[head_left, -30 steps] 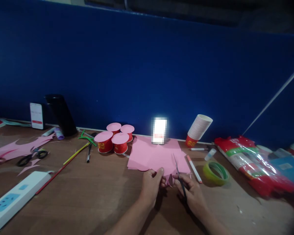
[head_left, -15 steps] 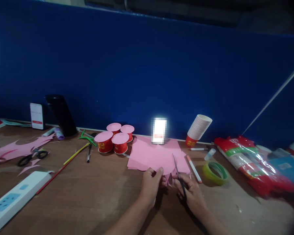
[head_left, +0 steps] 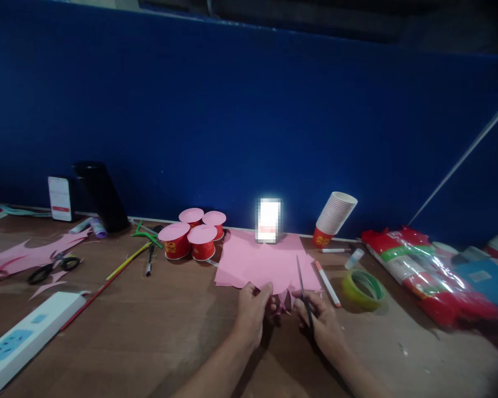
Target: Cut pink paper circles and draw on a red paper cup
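Note:
My left hand (head_left: 254, 310) pinches a small jagged piece of pink paper (head_left: 284, 299) just above the wooden table (head_left: 157, 342). My right hand (head_left: 324, 326) is closed round the handles of a pair of black scissors (head_left: 304, 296), whose blades point up and away beside the paper piece. Both hands hover at the near edge of a stack of pink paper sheets (head_left: 265, 261) lying flat on the table.
Red cups with pink lids (head_left: 191, 239) stand left of the sheets. A leaning stack of paper cups (head_left: 335, 216), an orange marker (head_left: 327, 283), a glue stick (head_left: 353, 258), green tape (head_left: 363, 288) and a red plastic bag (head_left: 423, 276) lie right. A second pair of scissors (head_left: 50, 266), pink scraps and a power strip (head_left: 20, 337) lie left.
The scissor blades have tilted slightly more upright and the hands have shifted a little; the view has drifted slightly. The paper piece stays pinched in my left hand.

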A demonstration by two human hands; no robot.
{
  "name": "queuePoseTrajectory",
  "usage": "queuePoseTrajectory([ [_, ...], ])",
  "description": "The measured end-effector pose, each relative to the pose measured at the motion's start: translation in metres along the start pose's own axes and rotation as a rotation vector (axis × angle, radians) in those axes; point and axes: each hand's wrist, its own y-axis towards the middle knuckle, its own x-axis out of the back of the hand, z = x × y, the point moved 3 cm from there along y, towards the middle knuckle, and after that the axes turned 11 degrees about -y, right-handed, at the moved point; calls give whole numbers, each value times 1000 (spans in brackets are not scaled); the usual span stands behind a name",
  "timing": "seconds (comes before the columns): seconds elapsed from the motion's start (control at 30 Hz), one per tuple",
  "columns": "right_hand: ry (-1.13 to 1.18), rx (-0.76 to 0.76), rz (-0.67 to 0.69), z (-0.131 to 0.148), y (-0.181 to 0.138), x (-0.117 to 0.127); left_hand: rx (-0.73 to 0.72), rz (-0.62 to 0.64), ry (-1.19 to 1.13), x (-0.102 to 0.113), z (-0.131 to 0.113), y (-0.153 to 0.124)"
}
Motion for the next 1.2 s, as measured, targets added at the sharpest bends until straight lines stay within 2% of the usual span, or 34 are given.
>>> queuePoseTrajectory([
  [0.2,-27,-10,-1,1,-1,-1,-12,24,-13,2,0,1],
  [0.4,-55,55,31,4,-2,-1,-45,18,67,-1,-5,-1],
  [0.63,-69,122,9,1,-2,-2,20,31,-5,-4,-6,-4],
  [0.93,-86,131,-23,0,-4,-4,10,9,5,-2,-3,-3],
  [1.2,-73,147,-3,6,-4,-7,-12,92,13,-1,4,1],
])
